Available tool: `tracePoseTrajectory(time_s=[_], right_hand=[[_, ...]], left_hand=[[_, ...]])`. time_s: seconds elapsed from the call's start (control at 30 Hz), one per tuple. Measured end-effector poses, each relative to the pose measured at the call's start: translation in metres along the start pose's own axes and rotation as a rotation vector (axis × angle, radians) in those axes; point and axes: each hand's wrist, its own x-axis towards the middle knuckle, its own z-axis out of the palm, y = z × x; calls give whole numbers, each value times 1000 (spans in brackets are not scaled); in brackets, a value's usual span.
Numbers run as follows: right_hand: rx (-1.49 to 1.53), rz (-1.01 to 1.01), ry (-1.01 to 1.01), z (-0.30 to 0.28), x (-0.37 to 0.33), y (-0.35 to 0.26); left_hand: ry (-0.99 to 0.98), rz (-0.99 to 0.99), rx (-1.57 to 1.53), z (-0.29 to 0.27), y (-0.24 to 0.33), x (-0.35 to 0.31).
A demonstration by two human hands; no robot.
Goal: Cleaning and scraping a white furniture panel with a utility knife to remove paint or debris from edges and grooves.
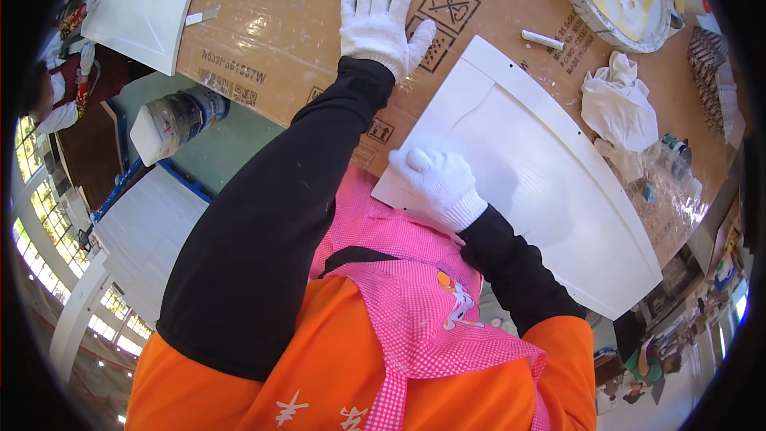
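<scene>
A white panel [542, 168] with a raised border lies on a table covered with brown cardboard [271, 32]. My right hand [437, 183], in a white knitted glove, presses with closed fingers on the panel's near corner; whether something is under the fingers is hidden. My left hand [381, 20], also gloved, rests flat with fingers spread on the cardboard just beyond the panel's far left edge. Both arms wear black sleeves.
A round white-stained tub [614, 0] with a yellow sponge stands at the far right. A crumpled white cloth [618, 104] and a small white stick [542, 38] lie beside the panel. Another white panel [148, 4] lies far left. A plastic jar [179, 116] hangs off the table's edge.
</scene>
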Motion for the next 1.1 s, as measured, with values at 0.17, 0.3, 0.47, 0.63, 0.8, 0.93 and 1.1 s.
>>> tracePoseTrajectory(time_s=[0.17,0.3,0.47,0.63,0.8,0.93,1.1], right_hand=[[28,385,317,-35,39,55],[-94,169,124,-14,2,28],[322,-221,-224,-11,-35,-3],[81,-19,-5,-16,-40,17],[201,92,-126,-31,-46,4],[200,-13,-117,-28,-45,-8],[255,194,-108,-28,-83,-29]], left_hand=[[-6,22,14,-2,-3,-1],[9,-9,-22,-7,1,2],[57,3,-10,-5,0,-1],[75,18,-28,-5,2,-3],[94,26,-11,-3,-1,-5],[98,26,-4,2,0,-4],[89,20,5,4,-3,-6]])
